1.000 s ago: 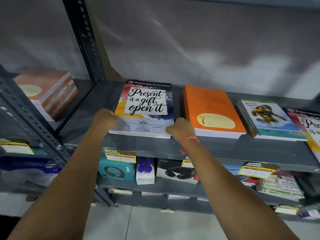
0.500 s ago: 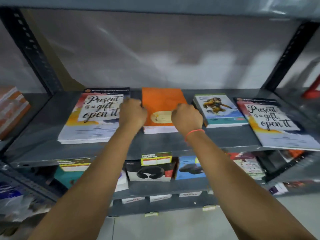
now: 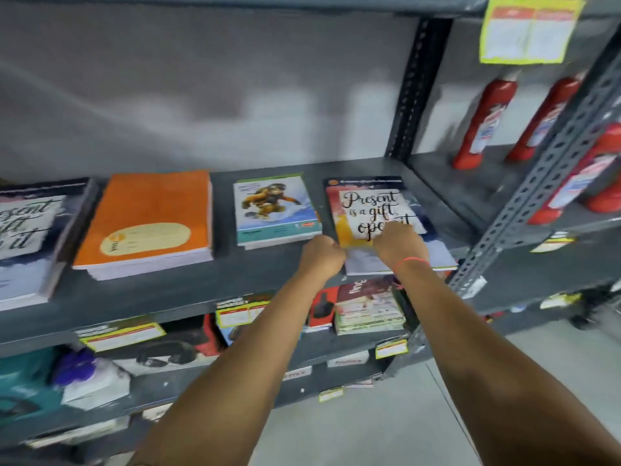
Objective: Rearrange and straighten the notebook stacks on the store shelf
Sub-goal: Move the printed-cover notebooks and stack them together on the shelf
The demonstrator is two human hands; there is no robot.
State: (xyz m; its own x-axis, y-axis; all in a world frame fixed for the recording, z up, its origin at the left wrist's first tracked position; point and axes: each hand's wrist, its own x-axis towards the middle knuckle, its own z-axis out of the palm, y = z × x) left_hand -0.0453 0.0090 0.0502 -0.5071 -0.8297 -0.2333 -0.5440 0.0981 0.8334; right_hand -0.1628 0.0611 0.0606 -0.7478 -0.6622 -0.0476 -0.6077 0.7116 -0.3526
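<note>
Red bottles [image 3: 484,122] with white labels are stood upright on the neighbouring shelf [image 3: 470,183] to the right, near its back edge and along its right side. A yellow price sheet [image 3: 529,28] is hung from the front edge of the shelf above them. Behind the shelves a grey wall [image 3: 201,89] is seen. On the lower shelf [image 3: 353,344], boxed headphones [image 3: 168,354] are laid near the left, a red box [image 3: 322,307] near the middle, and a stack of printed packs [image 3: 369,309] toward the right corner. Yellow price tags [image 3: 121,334] are fixed along the front edges. A pale tiled floor [image 3: 386,425] is seen below.
</note>
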